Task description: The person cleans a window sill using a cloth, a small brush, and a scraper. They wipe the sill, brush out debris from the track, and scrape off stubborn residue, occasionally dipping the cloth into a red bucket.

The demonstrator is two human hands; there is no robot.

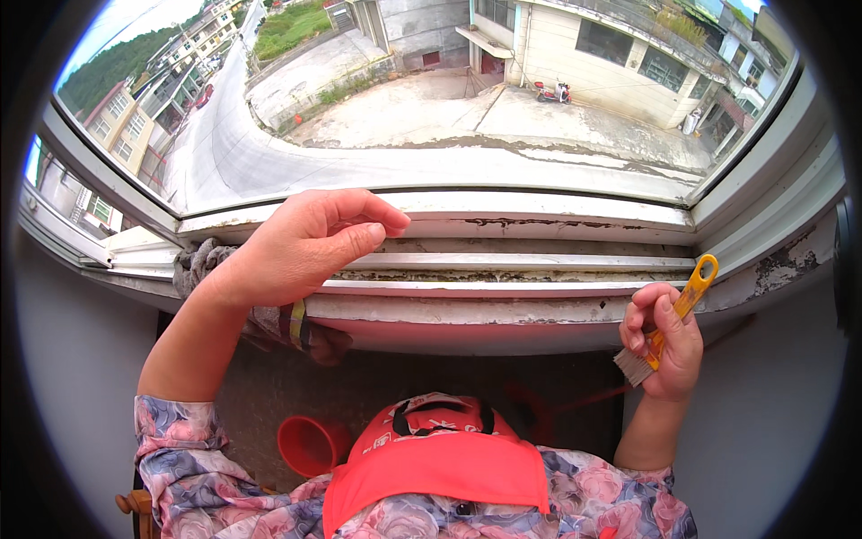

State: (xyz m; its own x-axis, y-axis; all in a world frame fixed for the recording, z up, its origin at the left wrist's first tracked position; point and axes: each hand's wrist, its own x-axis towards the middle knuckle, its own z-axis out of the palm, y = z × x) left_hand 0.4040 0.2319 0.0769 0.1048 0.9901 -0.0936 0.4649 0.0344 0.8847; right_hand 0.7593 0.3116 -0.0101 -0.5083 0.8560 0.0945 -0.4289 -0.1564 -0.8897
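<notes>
My right hand [667, 340] grips a yellow-handled brush [687, 296] near the right end of the window sill; its pale bristles point down and left. My left hand [310, 246] is raised over the left part of the window frame, fingers loosely curled, with nothing visible in it. Below it run the white sliding-window tracks [505, 261], with dark dirt in the grooves. A grey cloth [202, 263] lies over the sill beside my left forearm, partly hidden by it. A darker cloth with a yellow stripe [296, 323] hangs over the sill's inner edge.
A red bucket [313, 446] stands on the dark floor below the sill. A wooden furniture part [138, 502] shows at bottom left. Window glass [438, 162] rises beyond the tracks, with a road and buildings outside. Paint peels from the sill at right [784, 259].
</notes>
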